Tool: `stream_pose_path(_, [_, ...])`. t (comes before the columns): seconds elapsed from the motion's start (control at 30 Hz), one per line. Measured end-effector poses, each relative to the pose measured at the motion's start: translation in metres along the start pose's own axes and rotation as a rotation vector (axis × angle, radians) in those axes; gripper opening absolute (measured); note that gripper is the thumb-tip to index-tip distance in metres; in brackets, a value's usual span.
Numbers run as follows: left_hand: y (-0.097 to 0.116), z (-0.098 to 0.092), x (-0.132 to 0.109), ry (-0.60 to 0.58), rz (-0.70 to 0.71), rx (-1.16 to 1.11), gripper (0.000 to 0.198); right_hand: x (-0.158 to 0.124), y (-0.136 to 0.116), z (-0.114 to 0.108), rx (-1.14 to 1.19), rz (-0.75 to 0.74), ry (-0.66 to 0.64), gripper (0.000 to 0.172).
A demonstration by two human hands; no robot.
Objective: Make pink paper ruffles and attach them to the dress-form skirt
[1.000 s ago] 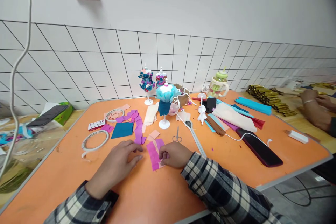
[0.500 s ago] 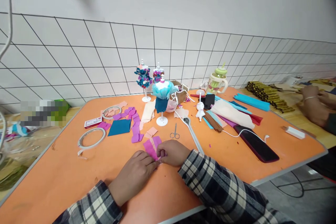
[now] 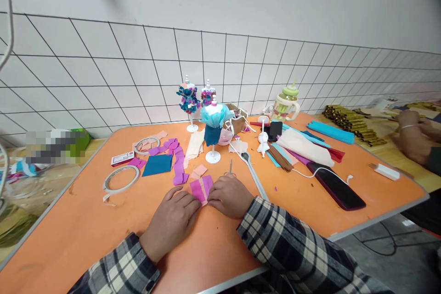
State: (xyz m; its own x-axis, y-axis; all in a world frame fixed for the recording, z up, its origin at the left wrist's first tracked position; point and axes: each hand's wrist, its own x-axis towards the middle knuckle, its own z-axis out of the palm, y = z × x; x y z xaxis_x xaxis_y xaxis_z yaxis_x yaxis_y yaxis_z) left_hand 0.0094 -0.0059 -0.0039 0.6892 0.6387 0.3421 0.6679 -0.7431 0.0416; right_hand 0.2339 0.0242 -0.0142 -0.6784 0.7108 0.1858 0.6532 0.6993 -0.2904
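Note:
Pink and pale pink paper pieces [image 3: 200,188] lie overlapped on the orange table [image 3: 89,220] just in front of me. My left hand [image 3: 174,218] rests flat on the table, its fingertips touching the pink pieces' near left edge. My right hand [image 3: 230,195] lies knuckles up against their right edge, fingers curled down onto the paper. Small scissors [image 3: 230,167] stick out from behind my right hand, partly hidden by it. Both my sleeves are plaid.
Beyond my hands are a small mannequin in a blue dress [image 3: 212,124], a teal square [image 3: 157,164], purple scraps [image 3: 179,161], a tape ring [image 3: 120,178], a white tool [image 3: 253,172], a dark phone on a cable [image 3: 336,186] and paper strips [image 3: 303,147]. Another person's hands [image 3: 413,138] work beside gold tubes [image 3: 347,121] at right.
My left hand slid in from the left to the pink pieces and flattened beside them. The right hand stayed on them, lowering from a raised pinch. The view tilted slightly.

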Motion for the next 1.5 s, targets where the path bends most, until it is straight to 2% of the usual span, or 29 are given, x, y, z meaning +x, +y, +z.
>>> stream_pose_path(0.13, [0.001, 0.002, 0.001, 0.013, -0.066, -0.022, 0.017, 0.001, -0.004, 0.003, -0.040, 0.004, 0.023, 0.020])
stream_pose_path(0.27, [0.000, 0.004, 0.001, 0.029, -0.101, -0.065, 0.019, 0.000, -0.008, 0.001, -0.028, 0.001, 0.042, 0.016])
stream_pose_path(0.5, [0.000, -0.002, 0.003, -0.005, -0.182, -0.184, 0.026, 0.000, -0.008, -0.004, 0.140, 0.090, -0.002, 0.012])
stream_pose_path(0.6, [0.001, -0.011, 0.005, -0.038, -0.227, -0.286, 0.027, -0.001, -0.009, -0.015, 0.203, 0.094, -0.016, 0.012])
stream_pose_path(0.67, [-0.003, -0.024, 0.008, -0.085, -0.237, -0.380, 0.029, -0.001, -0.010, -0.030, 0.348, 0.092, -0.081, 0.012])
stream_pose_path(0.77, [-0.021, -0.046, 0.015, -0.173, -0.258, -0.552, 0.039, 0.005, -0.008, -0.055, 0.842, 0.150, -0.293, 0.018])
stream_pose_path(0.8, [-0.029, -0.052, 0.017, -0.182, -0.365, -0.681, 0.046, 0.010, -0.005, -0.060, 0.915, 0.162, -0.333, 0.020])
stream_pose_path(0.83, [-0.038, -0.057, 0.021, -0.129, -0.488, -0.752, 0.052, 0.015, -0.001, -0.063, 0.933, 0.167, -0.387, 0.020])
stream_pose_path(0.87, [-0.047, -0.059, 0.024, -0.078, -0.539, -0.736, 0.056, 0.020, 0.004, -0.062, 0.878, 0.176, -0.442, 0.021])
stream_pose_path(0.9, [-0.054, -0.058, 0.027, -0.056, -0.560, -0.714, 0.058, 0.026, 0.009, -0.059, 0.766, 0.189, -0.497, 0.020])
stream_pose_path(1.0, [-0.062, -0.041, 0.036, -0.094, -0.496, -0.691, 0.056, 0.040, 0.021, -0.040, 0.601, 0.235, -0.459, 0.012])
stream_pose_path(1.1, [-0.055, -0.013, 0.041, -0.152, -0.412, -0.657, 0.044, 0.046, 0.024, -0.023, 0.443, 0.258, -0.375, 0.010])
stream_pose_path(1.2, [-0.047, 0.007, 0.043, -0.178, -0.405, -0.565, 0.026, 0.045, 0.023, -0.017, 0.322, 0.245, -0.304, 0.012])
stream_pose_path(1.3, [-0.044, 0.016, 0.042, -0.205, -0.408, -0.479, 0.008, 0.042, 0.021, -0.015, 0.243, 0.239, -0.259, 0.013])
stream_pose_path(1.5, [-0.045, 0.019, 0.039, -0.204, -0.375, -0.373, 0.013, 0.036, 0.019, -0.009, 0.160, 0.235, -0.198, 0.017])
